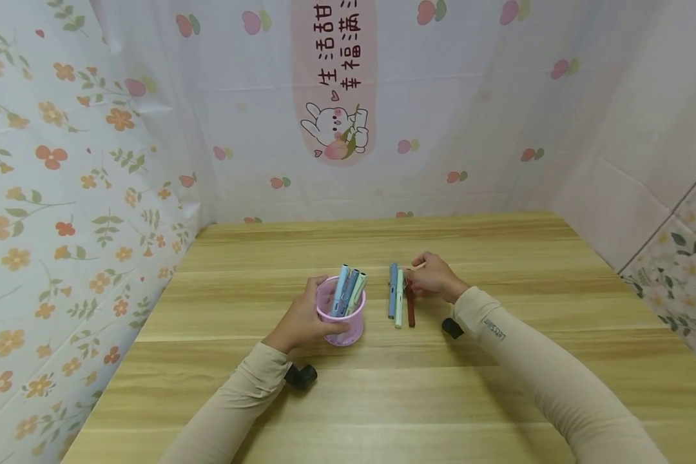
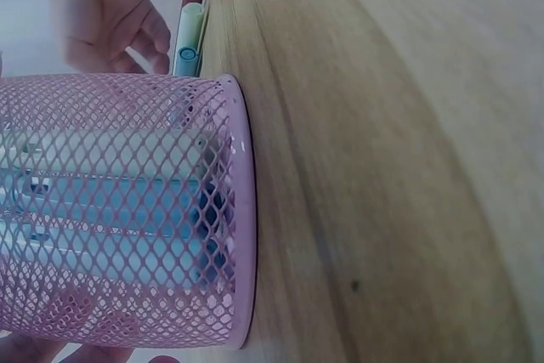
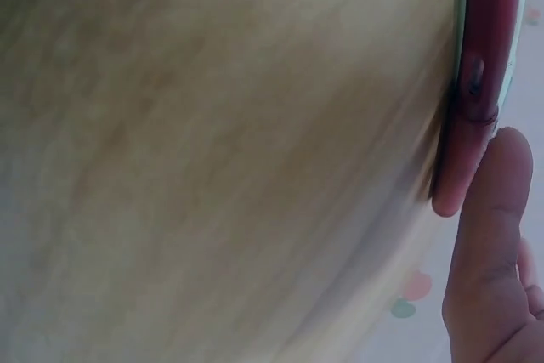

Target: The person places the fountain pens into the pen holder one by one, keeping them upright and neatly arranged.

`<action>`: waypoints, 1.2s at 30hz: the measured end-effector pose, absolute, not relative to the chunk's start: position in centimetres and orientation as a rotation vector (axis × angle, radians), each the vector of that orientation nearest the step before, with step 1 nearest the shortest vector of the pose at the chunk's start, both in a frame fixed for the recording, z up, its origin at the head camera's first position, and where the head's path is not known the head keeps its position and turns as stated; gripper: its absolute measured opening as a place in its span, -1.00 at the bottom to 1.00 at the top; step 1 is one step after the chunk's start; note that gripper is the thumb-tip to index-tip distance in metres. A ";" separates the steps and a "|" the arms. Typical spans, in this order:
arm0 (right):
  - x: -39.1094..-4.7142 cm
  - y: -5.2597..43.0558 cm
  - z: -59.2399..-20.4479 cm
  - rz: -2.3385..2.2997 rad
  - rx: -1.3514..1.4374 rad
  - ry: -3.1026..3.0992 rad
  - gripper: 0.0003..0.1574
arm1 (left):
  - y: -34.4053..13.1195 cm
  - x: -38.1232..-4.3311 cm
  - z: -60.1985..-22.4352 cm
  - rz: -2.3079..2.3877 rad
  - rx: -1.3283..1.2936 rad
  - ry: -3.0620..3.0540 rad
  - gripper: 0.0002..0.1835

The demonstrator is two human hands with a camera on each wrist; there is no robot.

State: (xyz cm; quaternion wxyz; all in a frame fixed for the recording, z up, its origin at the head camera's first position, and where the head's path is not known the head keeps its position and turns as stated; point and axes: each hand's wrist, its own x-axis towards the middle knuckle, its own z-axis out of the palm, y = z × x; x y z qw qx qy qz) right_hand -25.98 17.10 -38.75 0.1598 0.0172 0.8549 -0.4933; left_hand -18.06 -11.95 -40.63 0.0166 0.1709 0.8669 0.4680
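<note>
A pink mesh pen cup stands upright on the wooden table, and my left hand grips it from the left side. Inside lean a light blue pen, a darker blue pen and a pale green pen. To the right of the cup, a blue pen, a light green pen and a dark red pen lie side by side. My right hand is at the far end of the red pen. In the right wrist view its thumb extends beside that pen.
The wooden table reaches back to a patterned cloth hung behind it. Floral cloth covers the left side, and more cloth hangs at the right. A black wrist device sits under the left wrist, another by the right.
</note>
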 end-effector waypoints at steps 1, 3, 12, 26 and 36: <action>-26.0 17.1 -38.7 -1.395 0.055 2.441 -0.46 | -11.9 -18.1 -40.6 1.453 0.538 2.697 0.11; -26.1 17.2 -38.7 -1.374 0.070 2.426 -0.45 | -11.9 -18.2 -40.5 1.449 0.555 2.702 0.11; -27.0 17.6 -38.8 -1.263 0.065 2.388 -0.37 | -11.9 -18.5 -40.4 1.447 0.565 2.716 0.11; -27.0 17.1 -39.3 -1.154 0.088 2.429 -0.54 | -11.6 -18.6 -40.4 1.454 0.562 2.704 0.10; -27.0 17.1 -39.9 -1.198 0.086 2.362 -0.56 | -11.6 -18.2 -40.8 1.500 0.562 2.675 0.08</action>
